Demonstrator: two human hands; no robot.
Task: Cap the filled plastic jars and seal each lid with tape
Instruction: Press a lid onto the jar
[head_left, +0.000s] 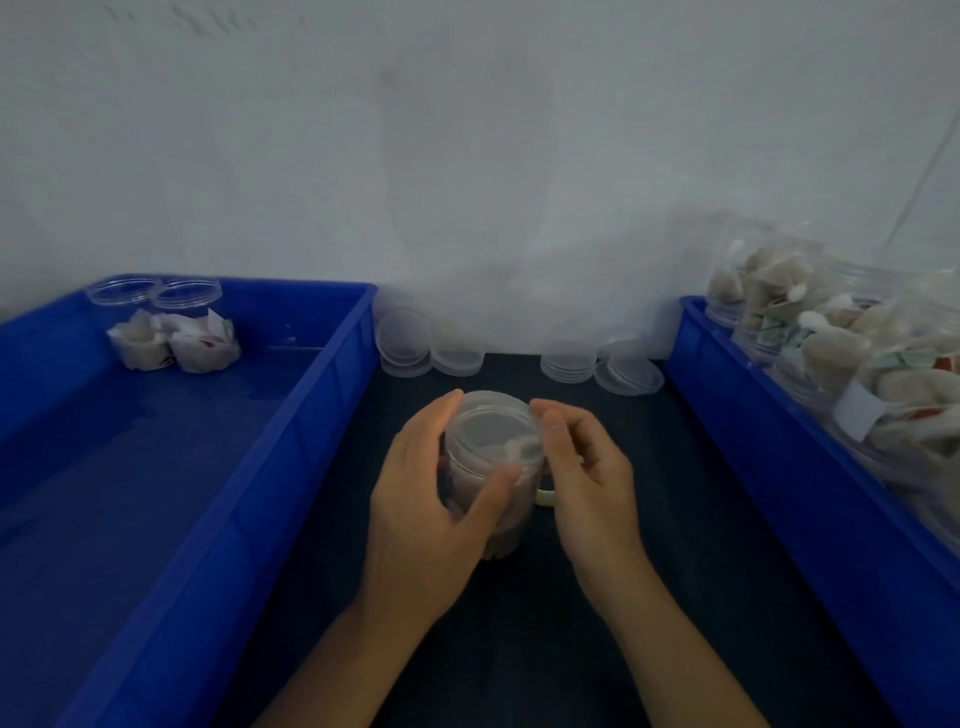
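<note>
A clear plastic jar (488, 467) w/ a lid (491, 428) on top is stood on the dark table (649, 597), in the middle, between 2 blue bins. The jar is gripped by the left hand (431, 512): fingers are curled round its far side, thumb is pressed on the near side. The rim of the lid is pinched by the right hand (587, 478) w/ thumb & fingertips. A pale roll of tape (545, 498) is seen just behind that hand, partly hidden.

2 filled jars (171, 327) w/ lids are stood in the far corner of the left bin (208, 493). More filled jars (841, 353) are piled in the right bin (779, 467). Spare lids (519, 358) are stacked at the back of the table by the wall (467, 156).
</note>
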